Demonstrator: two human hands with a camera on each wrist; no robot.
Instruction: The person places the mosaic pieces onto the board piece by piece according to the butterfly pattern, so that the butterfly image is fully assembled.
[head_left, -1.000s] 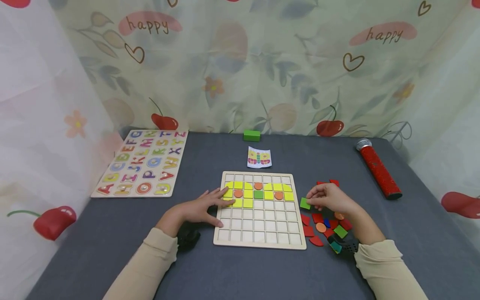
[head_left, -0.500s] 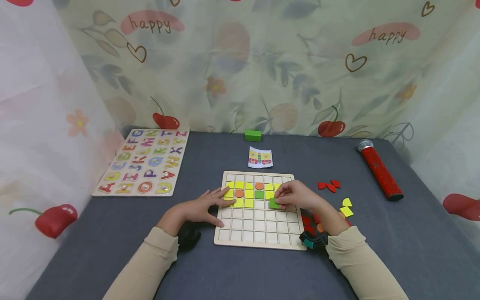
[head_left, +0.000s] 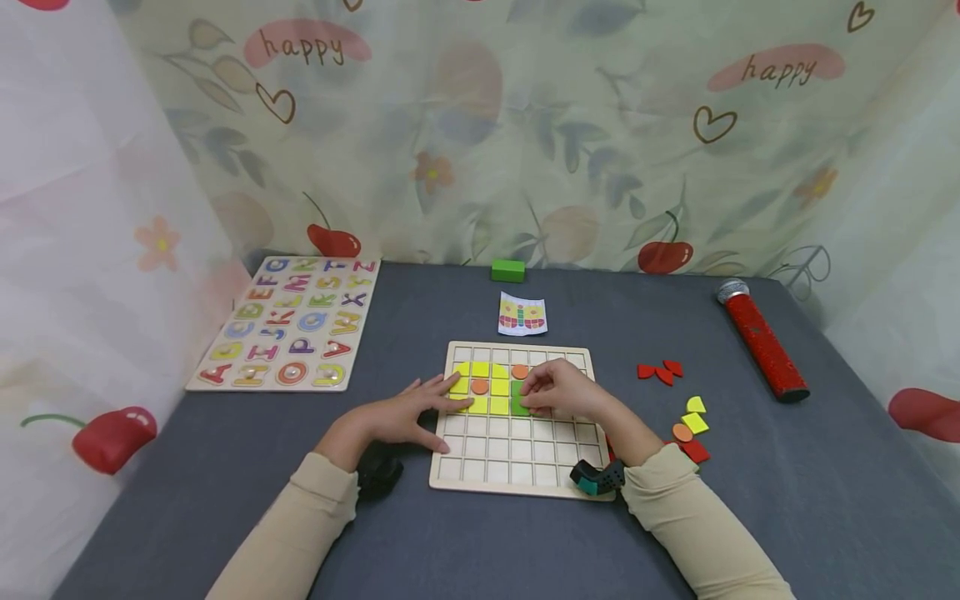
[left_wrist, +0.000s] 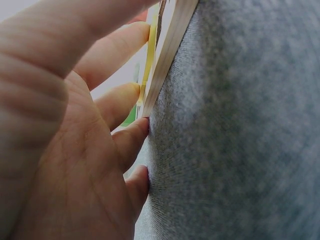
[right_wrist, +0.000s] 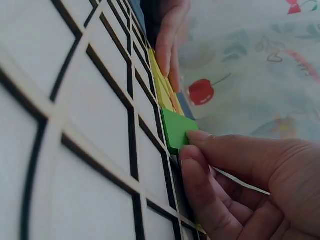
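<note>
My right hand [head_left: 558, 390] pinches a green square tile [right_wrist: 176, 131] between thumb and fingertips, over the wooden grid board [head_left: 480, 483]. In the head view that tile sits right below another green tile, beside the yellow tiles [head_left: 498, 405]. My left hand [head_left: 397, 415] lies spread at the board's left edge, its fingertips on yellow tiles and its thumb at the frame. An orange disc [head_left: 520, 372] fills a cell in the upper row, and another orange disc [head_left: 479, 387] sits among the yellow tiles. The tiles on the board's right side are hidden behind my right hand.
Loose red pieces [head_left: 663, 375], yellow pieces [head_left: 695, 423] and an orange disc [head_left: 682, 432] lie right of the board. Behind it are a butterfly pattern card [head_left: 522, 315] and a green block [head_left: 507, 271]. An alphabet board [head_left: 285, 333] lies left, a red microphone [head_left: 763, 337] right.
My right hand has carried the green tile leftward from the loose pieces onto the board, ending next to the yellow tiles. My left hand stays in place.
</note>
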